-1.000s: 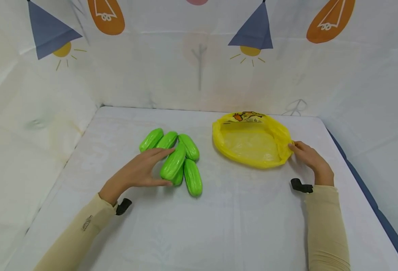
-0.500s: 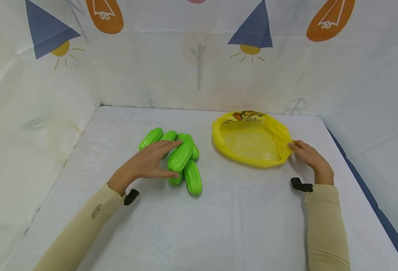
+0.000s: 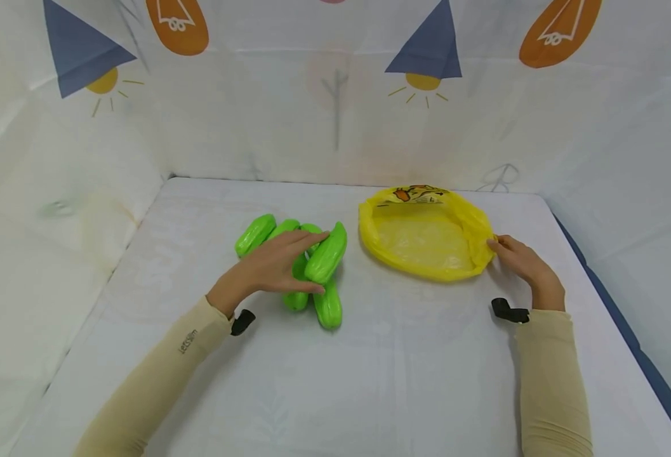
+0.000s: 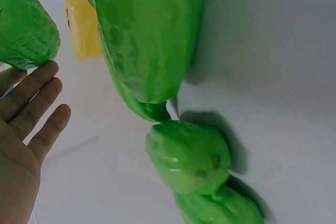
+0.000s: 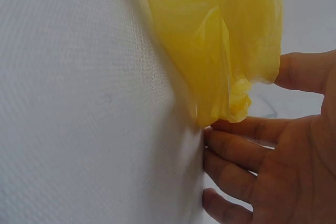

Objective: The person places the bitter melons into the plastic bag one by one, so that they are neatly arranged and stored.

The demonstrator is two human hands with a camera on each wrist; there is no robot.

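Note:
A plump, shiny green cucumber (image 3: 326, 254) is gripped between the thumb and fingers of my left hand (image 3: 275, 263), raised over the other cucumbers. In the left wrist view, the held cucumber (image 4: 26, 24) sits at the fingertips, upper left. Several more cucumbers (image 3: 328, 308) lie in a loose cluster beneath and beyond this hand, which partly hides them. To the right lies a yellow plastic bag (image 3: 426, 273), its mouth spread wide and facing up. My right hand (image 3: 525, 263) pinches the bag's right edge; in the right wrist view, thumb and fingers hold the gathered yellow film (image 5: 226, 66).
All of this is on a white-covered table (image 3: 369, 381). A white cloth wall (image 3: 255, 114) printed with lamps and bulbs rises behind the table, with more white sheeting at both sides. A black wrist camera (image 3: 509, 311) sits at the right sleeve.
My left hand has lifted the cucumber from the cluster and carried it to the right, towards the bag. The right hand and the bag stay where they were.

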